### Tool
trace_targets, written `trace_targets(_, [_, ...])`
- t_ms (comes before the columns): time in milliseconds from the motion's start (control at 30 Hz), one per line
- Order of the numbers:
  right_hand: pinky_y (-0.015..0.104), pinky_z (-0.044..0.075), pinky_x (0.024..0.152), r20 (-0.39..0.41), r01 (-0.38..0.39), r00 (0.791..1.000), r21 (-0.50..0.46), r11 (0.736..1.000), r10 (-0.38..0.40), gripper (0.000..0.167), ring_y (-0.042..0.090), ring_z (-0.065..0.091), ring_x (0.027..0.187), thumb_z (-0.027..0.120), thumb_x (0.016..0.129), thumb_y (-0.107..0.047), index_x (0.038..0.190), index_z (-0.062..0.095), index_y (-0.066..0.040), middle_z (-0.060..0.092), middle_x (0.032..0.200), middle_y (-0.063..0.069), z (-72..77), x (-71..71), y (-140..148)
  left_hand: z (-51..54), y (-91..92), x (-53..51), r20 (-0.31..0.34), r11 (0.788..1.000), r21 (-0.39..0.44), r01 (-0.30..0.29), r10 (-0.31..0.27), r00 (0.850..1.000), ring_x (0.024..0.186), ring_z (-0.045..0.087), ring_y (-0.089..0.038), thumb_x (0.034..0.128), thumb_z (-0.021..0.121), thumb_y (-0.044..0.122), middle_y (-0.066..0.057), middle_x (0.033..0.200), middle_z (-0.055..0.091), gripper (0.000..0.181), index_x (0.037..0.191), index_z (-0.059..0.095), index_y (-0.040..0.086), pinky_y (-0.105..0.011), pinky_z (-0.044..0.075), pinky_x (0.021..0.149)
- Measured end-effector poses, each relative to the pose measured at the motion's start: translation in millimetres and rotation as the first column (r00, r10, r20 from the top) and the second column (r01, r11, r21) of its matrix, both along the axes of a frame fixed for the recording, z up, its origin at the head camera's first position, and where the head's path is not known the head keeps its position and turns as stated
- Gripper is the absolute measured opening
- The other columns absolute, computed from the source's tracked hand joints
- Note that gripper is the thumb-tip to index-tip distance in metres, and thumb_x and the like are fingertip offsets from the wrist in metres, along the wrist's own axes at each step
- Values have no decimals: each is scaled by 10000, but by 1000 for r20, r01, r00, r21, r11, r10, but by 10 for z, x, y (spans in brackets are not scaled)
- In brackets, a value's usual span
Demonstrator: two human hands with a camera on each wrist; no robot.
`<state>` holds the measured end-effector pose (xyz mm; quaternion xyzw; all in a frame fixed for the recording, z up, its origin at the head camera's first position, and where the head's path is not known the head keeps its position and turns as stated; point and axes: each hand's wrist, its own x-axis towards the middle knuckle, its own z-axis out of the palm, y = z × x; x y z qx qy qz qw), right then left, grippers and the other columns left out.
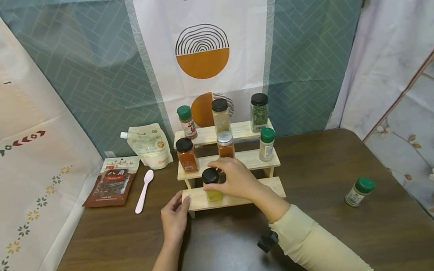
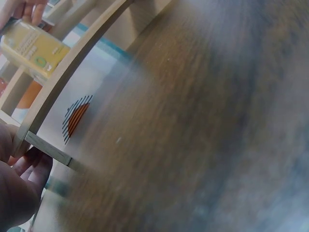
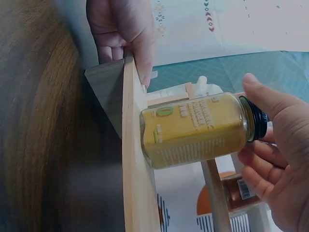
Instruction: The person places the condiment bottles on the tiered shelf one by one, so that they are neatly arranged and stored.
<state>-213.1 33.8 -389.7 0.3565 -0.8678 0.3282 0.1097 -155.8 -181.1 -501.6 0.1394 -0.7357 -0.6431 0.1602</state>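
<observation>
My right hand (image 1: 237,178) holds a glass spice jar (image 3: 198,128) by its black lid, thumb on one side and fingers on the other. Yellow powder fills the jar, which stands upright on the lowest step of a light wooden three-step rack (image 1: 247,197). At that step's left end, my left hand (image 1: 175,217) grips the board, with the thumb on top and fingers around the edge. The left wrist view shows this hand (image 2: 21,179) by the board's end support. On the middle step, a silver-capped jar (image 1: 225,143) is partly hidden behind my right hand.
More spice jars stand on the upper steps, including a green herb jar (image 1: 259,113) and a red-orange jar (image 1: 187,158). A green-capped jar (image 1: 359,192) lies tilted on the table's right. Left are a pouch (image 1: 150,147), a brown packet (image 1: 112,182) and a pink spoon (image 1: 144,191).
</observation>
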Motion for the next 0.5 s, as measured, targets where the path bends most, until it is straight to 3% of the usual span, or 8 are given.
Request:
trace_targets(133, [414,538,949,-14,-8,1000,-31,999,7,620,240,651,1102,860,808,-422,1261,680,-39,702,1212,81,-19,39,60,5,4,7,-2,1000,11,-3,3,1000,1108,650,-302,964,705,104,-277,1218,666,396,1310,630,-74,-110,517,806])
trace_targets(300, [406,541,961,-97,-29,995,-78,997,21,580,240,661,1106,876,804,-364,1236,689,-26,710,1190,83,-32,75,143,-2,10,9,-11,1000,7,-7,7,1000,1104,649,-316,964,703,104,-295,1220,657,392,1303,632,-81,-96,509,797])
trace_targets(500, [395,555,945,-128,8,991,-116,993,-23,543,237,676,1077,885,799,-325,1210,702,-20,716,1170,83,-31,105,290,-2,12,4,-7,1000,5,-14,14,1000,1073,665,-255,962,710,115,-285,1210,667,389,1298,643,-69,-98,513,797])
